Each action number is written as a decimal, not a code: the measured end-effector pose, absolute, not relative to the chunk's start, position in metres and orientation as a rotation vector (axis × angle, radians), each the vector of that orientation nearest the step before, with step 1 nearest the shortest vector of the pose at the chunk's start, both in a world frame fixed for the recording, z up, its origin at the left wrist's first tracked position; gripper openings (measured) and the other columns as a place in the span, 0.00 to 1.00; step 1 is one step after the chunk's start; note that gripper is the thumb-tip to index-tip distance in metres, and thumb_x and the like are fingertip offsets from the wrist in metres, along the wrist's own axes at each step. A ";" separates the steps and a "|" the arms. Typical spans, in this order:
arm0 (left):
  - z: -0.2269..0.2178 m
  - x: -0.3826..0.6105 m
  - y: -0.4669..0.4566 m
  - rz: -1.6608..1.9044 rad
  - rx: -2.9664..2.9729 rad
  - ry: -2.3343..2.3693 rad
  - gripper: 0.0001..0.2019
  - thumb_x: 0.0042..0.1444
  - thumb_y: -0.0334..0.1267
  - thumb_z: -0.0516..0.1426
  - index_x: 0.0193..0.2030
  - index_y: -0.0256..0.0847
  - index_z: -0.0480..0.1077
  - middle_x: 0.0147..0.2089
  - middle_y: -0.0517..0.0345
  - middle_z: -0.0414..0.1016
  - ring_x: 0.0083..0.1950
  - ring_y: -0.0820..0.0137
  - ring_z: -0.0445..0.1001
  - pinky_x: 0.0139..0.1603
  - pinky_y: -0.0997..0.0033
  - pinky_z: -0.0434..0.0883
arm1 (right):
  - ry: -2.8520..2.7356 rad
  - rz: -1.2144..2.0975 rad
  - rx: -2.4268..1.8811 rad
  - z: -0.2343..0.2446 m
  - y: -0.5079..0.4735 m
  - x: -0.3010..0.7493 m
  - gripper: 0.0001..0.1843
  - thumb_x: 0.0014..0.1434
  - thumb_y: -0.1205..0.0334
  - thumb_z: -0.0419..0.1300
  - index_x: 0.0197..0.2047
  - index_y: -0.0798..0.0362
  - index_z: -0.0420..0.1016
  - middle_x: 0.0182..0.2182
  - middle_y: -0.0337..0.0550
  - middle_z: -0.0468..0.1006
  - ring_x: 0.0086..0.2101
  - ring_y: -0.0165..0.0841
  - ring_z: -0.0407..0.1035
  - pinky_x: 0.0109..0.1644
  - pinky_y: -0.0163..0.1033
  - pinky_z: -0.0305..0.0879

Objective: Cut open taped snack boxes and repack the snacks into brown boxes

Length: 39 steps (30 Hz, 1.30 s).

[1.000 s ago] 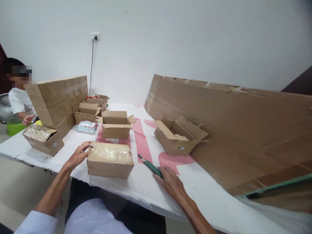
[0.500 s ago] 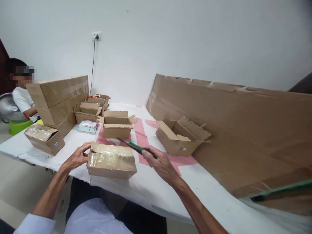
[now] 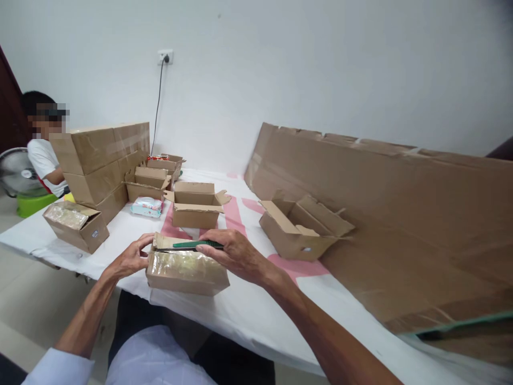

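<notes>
A small taped cardboard box (image 3: 186, 278) lies in front of me near the table's front edge, with clear tape over its top. My left hand (image 3: 134, 258) grips its left end, fingers at the top corner and thumb against the side. Wrapped in my right hand (image 3: 230, 248) is a green-handled utility knife (image 3: 188, 245). Its thin blade points left and lies along the gap between the top flaps, close to the left end. My right hand is over the right part of the box top and hides that part.
Open cardboard boxes (image 3: 196, 216) stand behind, another open box (image 3: 304, 227) to the right. A wipes pack (image 3: 146, 207) lies beyond. At left are a taped box (image 3: 76, 224) and stacked cartons (image 3: 96, 171), with a person (image 3: 44, 160) behind. A large cardboard sheet (image 3: 380, 224) leans at right.
My right hand has moved left over the box, bringing the knife from the box's far right side onto the seam at its left end. My left hand stays on the box.
</notes>
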<state>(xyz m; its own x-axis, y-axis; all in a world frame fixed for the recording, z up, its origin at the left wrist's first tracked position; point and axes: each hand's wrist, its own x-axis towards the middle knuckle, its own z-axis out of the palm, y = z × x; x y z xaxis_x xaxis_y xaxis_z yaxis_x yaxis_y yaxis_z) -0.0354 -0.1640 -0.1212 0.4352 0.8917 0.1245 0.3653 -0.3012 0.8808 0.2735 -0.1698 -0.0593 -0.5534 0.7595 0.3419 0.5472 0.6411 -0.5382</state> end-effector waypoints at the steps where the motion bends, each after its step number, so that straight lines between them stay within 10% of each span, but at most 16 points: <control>1: -0.121 -0.035 -0.164 0.805 1.863 1.068 0.33 0.54 0.41 0.68 0.68 0.53 0.73 0.74 0.52 0.65 0.70 0.51 0.66 0.56 0.65 0.71 | -2.325 0.483 -1.033 -0.058 -0.169 0.272 0.13 0.71 0.58 0.58 0.40 0.52 0.83 0.33 0.42 0.83 0.33 0.34 0.74 0.37 0.38 0.62; 22: -0.126 -0.039 -0.156 0.806 1.883 1.037 0.31 0.55 0.43 0.67 0.66 0.49 0.74 0.72 0.49 0.66 0.69 0.50 0.67 0.56 0.64 0.73 | -2.678 0.062 -1.288 -0.032 -0.151 0.244 0.19 0.70 0.49 0.62 0.31 0.50 0.82 0.27 0.43 0.80 0.27 0.32 0.69 0.30 0.39 0.47; 39: -0.125 -0.042 -0.144 0.734 1.958 1.056 0.31 0.53 0.40 0.66 0.66 0.51 0.75 0.69 0.51 0.69 0.66 0.51 0.69 0.53 0.64 0.77 | -2.417 0.253 -1.405 -0.052 -0.150 0.365 0.25 0.63 0.33 0.61 0.30 0.45 0.82 0.24 0.43 0.77 0.30 0.39 0.70 0.33 0.41 0.59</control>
